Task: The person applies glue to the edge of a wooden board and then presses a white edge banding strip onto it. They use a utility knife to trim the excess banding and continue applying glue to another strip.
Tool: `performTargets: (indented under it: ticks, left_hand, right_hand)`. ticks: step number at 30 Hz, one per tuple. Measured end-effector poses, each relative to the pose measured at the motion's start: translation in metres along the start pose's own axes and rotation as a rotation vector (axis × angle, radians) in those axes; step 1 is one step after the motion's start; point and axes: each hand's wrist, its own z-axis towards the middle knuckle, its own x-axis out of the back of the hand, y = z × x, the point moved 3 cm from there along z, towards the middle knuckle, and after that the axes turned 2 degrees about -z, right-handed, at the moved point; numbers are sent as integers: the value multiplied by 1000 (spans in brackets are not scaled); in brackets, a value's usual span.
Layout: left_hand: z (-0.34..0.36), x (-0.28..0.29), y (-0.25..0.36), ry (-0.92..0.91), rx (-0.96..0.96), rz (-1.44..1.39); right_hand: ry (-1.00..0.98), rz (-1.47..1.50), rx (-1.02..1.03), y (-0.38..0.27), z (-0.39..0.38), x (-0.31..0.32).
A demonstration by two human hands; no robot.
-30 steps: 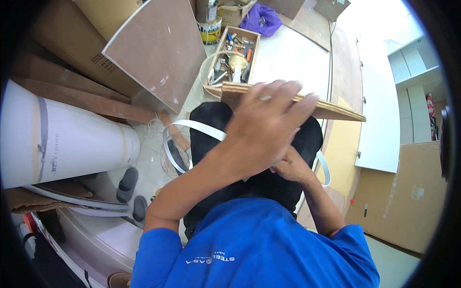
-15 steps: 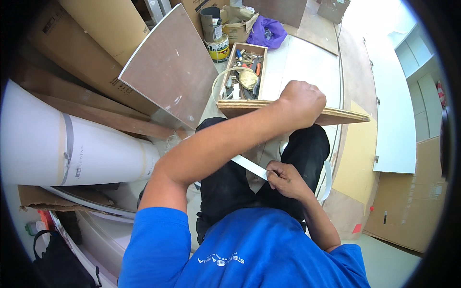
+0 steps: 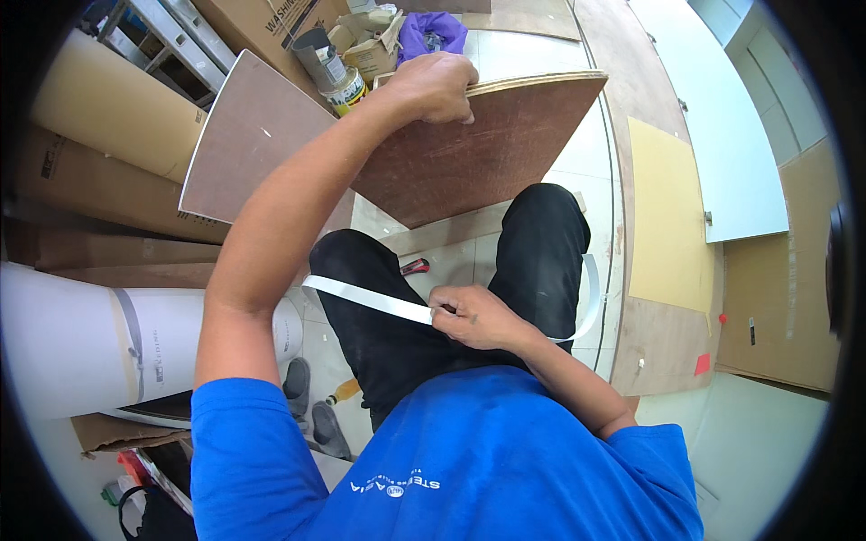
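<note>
The person's left hand grips the top edge of a brown plywood board near its upper left corner; the board stands tilted just beyond the knees, its lower support hard to tell. The right hand closes on a white strip crossing the left thigh. A red-and-black utility knife lies on the floor between the knees.

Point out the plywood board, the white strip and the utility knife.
Plywood board [image 3: 469, 155]: head view, on its broad brown face.
White strip [image 3: 370, 299]: head view, on its flat left-hand stretch.
Utility knife [image 3: 415, 267]: head view, on its red-and-black body.
</note>
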Motion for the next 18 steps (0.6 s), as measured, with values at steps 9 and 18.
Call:
performTargets:
  ticks: [9,18]
  left_hand:
    - [-3,34,-3,36,65,17]
    - [-70,219,-36,235,282,-45]
  right_hand:
    - [-31,68,-2,9,2,3]
    - [-63,147,-16,-7,1,11]
